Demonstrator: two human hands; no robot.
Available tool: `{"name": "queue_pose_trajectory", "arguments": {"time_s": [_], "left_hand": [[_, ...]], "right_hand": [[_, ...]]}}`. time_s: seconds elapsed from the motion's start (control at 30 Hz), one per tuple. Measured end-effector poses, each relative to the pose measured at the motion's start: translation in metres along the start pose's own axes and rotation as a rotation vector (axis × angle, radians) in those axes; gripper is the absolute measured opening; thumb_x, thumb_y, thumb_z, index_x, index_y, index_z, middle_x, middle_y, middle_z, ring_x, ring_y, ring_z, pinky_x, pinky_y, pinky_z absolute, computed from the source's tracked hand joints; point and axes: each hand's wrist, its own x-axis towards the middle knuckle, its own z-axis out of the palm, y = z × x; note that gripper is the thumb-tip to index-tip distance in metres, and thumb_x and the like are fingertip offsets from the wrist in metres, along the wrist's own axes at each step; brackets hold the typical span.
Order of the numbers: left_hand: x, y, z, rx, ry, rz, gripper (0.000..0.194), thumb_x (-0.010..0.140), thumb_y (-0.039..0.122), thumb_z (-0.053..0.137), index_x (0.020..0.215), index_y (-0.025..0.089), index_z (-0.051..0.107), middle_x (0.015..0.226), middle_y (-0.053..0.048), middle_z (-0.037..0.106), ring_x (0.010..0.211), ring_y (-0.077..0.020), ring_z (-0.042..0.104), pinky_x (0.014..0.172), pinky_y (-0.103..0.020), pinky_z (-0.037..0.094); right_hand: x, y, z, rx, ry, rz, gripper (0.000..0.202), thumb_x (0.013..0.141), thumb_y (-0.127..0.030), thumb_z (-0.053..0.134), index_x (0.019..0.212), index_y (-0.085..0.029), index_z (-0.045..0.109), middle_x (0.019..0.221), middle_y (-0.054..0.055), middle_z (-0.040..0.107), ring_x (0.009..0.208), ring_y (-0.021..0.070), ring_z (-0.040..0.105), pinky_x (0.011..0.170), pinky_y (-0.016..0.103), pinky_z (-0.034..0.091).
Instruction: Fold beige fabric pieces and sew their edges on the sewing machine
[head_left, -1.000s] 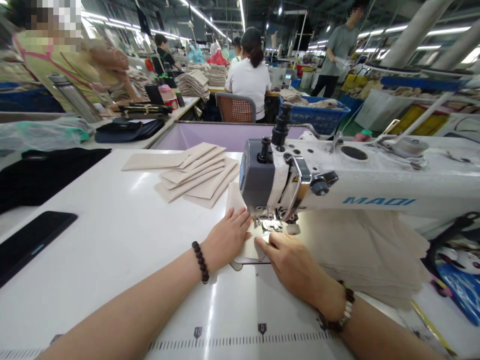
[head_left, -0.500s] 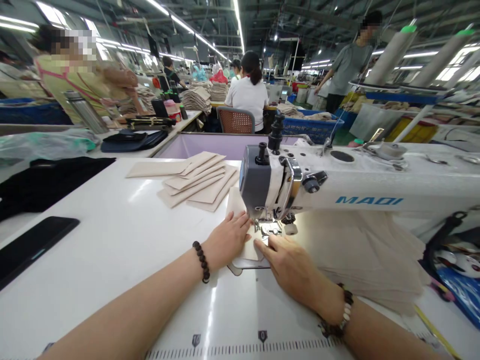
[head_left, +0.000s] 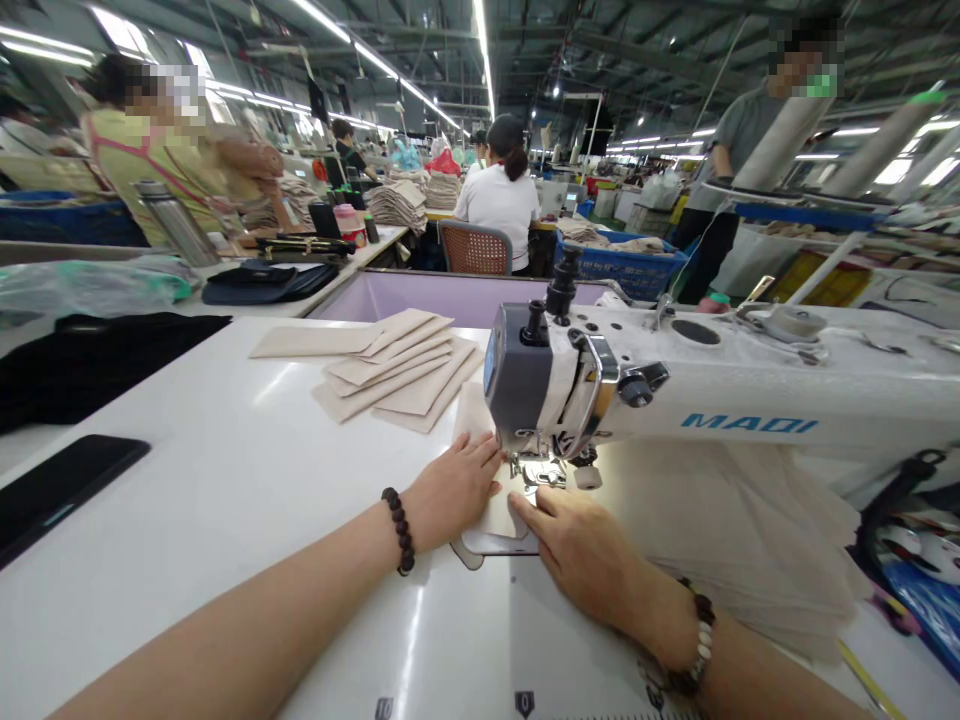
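A beige fabric piece [head_left: 498,515] lies flat on the bed of a white sewing machine [head_left: 739,385], reaching under its presser foot [head_left: 541,470]. My left hand [head_left: 456,490] rests flat on the fabric's left side, fingers stretched towards the machine head. With its index finger extended, my right hand [head_left: 589,555] touches the fabric just in front of the foot. Its other fingers are partly curled and partly hidden. Several folded beige fabric pieces [head_left: 405,375] are fanned out behind my left hand. Right of the needle area, under the machine arm, lies a pile of beige fabric [head_left: 742,540].
A black phone [head_left: 67,490] and a black cloth [head_left: 97,360] lie at the left. Thread cones [head_left: 787,140] stand above the machine at the right. A seated person [head_left: 497,200] and a blue crate [head_left: 622,265] are beyond the lilac trough [head_left: 450,297].
The view has shifted slightly, so the machine sits lower in it. Both hands keep nearly the same place on the fabric. A person in the right background has moved right.
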Motion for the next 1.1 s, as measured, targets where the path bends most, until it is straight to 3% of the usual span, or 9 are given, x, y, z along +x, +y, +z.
{"name": "queue_pose_trajectory", "arguments": {"time_s": [0.2, 0.37, 0.47, 0.67, 1.0, 1.1], "left_hand": [[0.001, -0.004, -0.001, -0.049, 0.038, 0.032, 0.03, 0.09, 0.016, 0.043, 0.118, 0.007, 0.046, 0.126, -0.017, 0.046, 0.122, -0.027, 0.037, 0.101, -0.047, 0.03], [-0.012, 0.009, -0.011, -0.156, 0.042, 0.15, 0.01, 0.086, 0.017, 0.051, 0.089, 0.011, 0.059, 0.1, -0.008, 0.058, 0.095, -0.0203, 0.053, 0.084, -0.032, 0.046], [-0.017, 0.014, -0.015, -0.191, 0.02, 0.172, 0.016, 0.084, 0.027, 0.056, 0.078, 0.012, 0.06, 0.087, -0.005, 0.059, 0.082, -0.0188, 0.055, 0.071, -0.03, 0.049], [-0.017, 0.014, -0.013, -0.169, 0.065, 0.203, 0.026, 0.09, 0.022, 0.043, 0.076, 0.013, 0.062, 0.083, -0.004, 0.06, 0.076, -0.0168, 0.055, 0.065, -0.029, 0.048], [-0.017, 0.012, -0.012, -0.275, 0.173, 0.183, 0.029, 0.088, 0.018, 0.041, 0.068, 0.013, 0.061, 0.074, -0.004, 0.06, 0.068, -0.0147, 0.055, 0.059, -0.026, 0.046], [-0.016, 0.011, -0.008, -0.283, 0.214, 0.198, 0.026, 0.087, 0.017, 0.042, 0.067, 0.013, 0.06, 0.073, -0.004, 0.06, 0.067, -0.0143, 0.055, 0.059, -0.025, 0.046]], "right_hand": [[-0.001, 0.0, 0.0, 0.015, -0.002, -0.011, 0.031, 0.083, -0.011, 0.04, 0.112, -0.018, 0.049, 0.083, 0.003, 0.056, 0.071, 0.0164, 0.049, 0.061, 0.03, 0.032], [-0.006, 0.006, 0.001, 0.061, 0.009, -0.122, 0.025, 0.083, -0.015, 0.04, 0.103, -0.02, 0.055, 0.08, 0.002, 0.053, 0.07, 0.0158, 0.045, 0.062, 0.03, 0.03], [-0.01, 0.009, 0.002, 0.093, 0.053, -0.195, 0.024, 0.081, -0.014, 0.039, 0.093, -0.02, 0.059, 0.075, 0.002, 0.05, 0.067, 0.0152, 0.041, 0.061, 0.03, 0.029], [-0.014, 0.013, 0.0, 0.119, 0.117, -0.269, 0.024, 0.08, -0.014, 0.037, 0.078, -0.017, 0.061, 0.069, 0.002, 0.047, 0.063, 0.0145, 0.039, 0.058, 0.03, 0.028], [-0.016, 0.013, -0.002, 0.143, 0.192, -0.275, 0.027, 0.078, -0.011, 0.036, 0.092, -0.015, 0.059, 0.07, 0.002, 0.048, 0.061, 0.015, 0.037, 0.055, 0.03, 0.026], [-0.015, 0.01, -0.003, 0.111, 0.125, -0.237, 0.024, 0.083, -0.015, 0.037, 0.098, -0.015, 0.056, 0.073, 0.003, 0.051, 0.063, 0.0153, 0.04, 0.057, 0.03, 0.027]]}}
